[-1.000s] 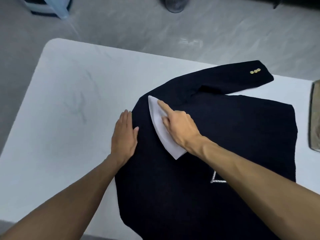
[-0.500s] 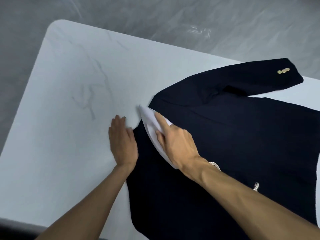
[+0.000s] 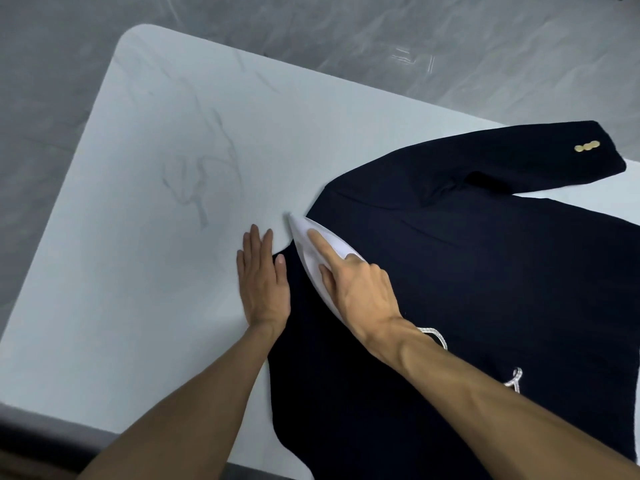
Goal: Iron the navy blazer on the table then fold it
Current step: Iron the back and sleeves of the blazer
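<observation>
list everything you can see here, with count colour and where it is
table: one, white with grey veins, under everything
navy blazer: one, dark navy, flat on the table's right part, one sleeve stretched toward the far right
buttons: three, gold, on that sleeve's cuff
iron: one, white, on the blazer's edge beside the left hand
floor: grey, beyond the table
left hand: flat on the table, thumb on the blazer's edge
right hand: grips the iron, index finger along its top

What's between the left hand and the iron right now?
Head view: only a narrow strip of navy blazer separates the left hand from the white iron.
</observation>
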